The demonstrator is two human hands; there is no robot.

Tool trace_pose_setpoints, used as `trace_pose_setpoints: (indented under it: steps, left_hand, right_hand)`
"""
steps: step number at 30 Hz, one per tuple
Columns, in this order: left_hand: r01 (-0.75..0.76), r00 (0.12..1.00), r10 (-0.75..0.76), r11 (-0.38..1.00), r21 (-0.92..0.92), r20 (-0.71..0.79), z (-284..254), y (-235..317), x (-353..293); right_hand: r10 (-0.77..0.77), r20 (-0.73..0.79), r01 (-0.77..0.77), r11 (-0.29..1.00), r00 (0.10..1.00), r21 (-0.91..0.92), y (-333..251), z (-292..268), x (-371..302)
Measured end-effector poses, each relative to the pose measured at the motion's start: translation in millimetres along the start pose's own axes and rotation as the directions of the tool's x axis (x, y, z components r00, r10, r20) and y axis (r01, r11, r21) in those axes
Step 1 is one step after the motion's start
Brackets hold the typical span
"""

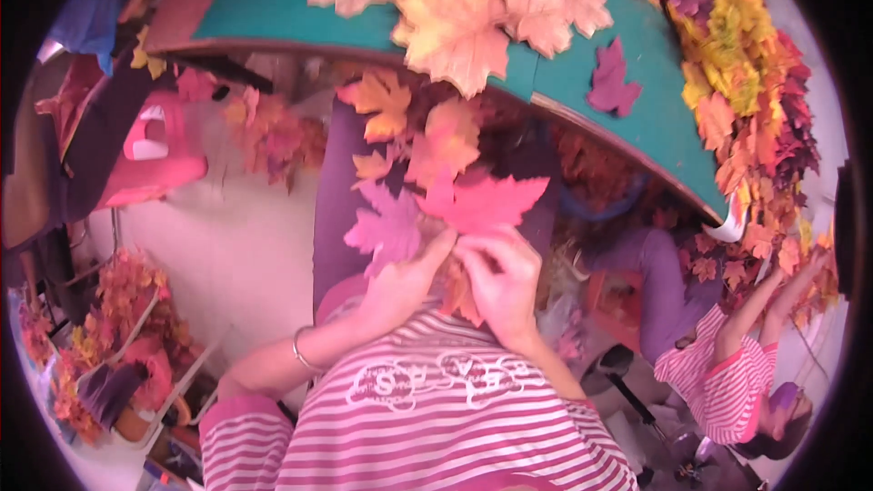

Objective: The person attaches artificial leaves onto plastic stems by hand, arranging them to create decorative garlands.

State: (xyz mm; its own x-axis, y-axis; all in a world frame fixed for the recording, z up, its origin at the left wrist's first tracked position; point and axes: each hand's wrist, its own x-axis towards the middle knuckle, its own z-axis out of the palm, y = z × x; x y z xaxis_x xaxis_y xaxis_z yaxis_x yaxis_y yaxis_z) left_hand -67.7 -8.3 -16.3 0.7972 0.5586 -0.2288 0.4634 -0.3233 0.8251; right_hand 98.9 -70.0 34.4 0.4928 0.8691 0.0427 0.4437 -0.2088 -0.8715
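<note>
Close in front of my striped shirt, my left hand (400, 291) and my right hand (502, 280) meet fingertip to fingertip, both pinched closed at the base of a pink-red artificial maple leaf (496, 202). It belongs to what looks like a leaf garland. A purple leaf (384, 221) sticks out beside my left hand, and an orange leaf (461, 295) hangs below between the hands. Further leaves, one peach-orange (446, 138) and one orange (380, 102), run from there up toward the table. My fingers hide the stem where they touch.
A green-topped table (300, 14) curves ahead, bearing large peach leaves (455, 18) and a small dark-red leaf (613, 79). Leaf garlands (741, 45) heap along its right side. A pink plastic stool (159, 159) stands left. Another person (727, 364) in stripes reaches into leaves at right.
</note>
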Motion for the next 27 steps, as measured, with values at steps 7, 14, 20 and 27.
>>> trace_pose_setpoints:
  steps: [7, 14, 20, 27]
  left_hand:
    - [0.406, 0.885, -0.314, 0.159, -0.900, 0.344, 20.0, -15.3, -1.5]
    - [0.332, 0.941, -0.172, 0.313, -0.890, 0.291, 7.3, -23.2, -3.9]
    - [0.231, 0.973, -0.124, 0.531, -0.815, 0.196, -15.7, -13.4, -11.7]
    - [0.217, 0.975, -0.160, 0.524, -0.824, 0.155, 2.8, -29.7, -12.9]
  right_hand:
    - [-0.219, 0.268, 0.236, 0.971, 0.938, -0.033, -4.1, -18.3, 42.6]
    - [-0.469, -0.072, 0.431, 0.854, 0.880, -0.292, -48.3, -57.0, 181.3]
    - [-0.488, -0.157, 0.398, 0.827, 0.858, -0.397, -34.6, -74.9, 244.7]
    - [-0.675, 0.107, 0.681, 0.703, 0.730, -0.207, -89.6, -17.8, 253.8]
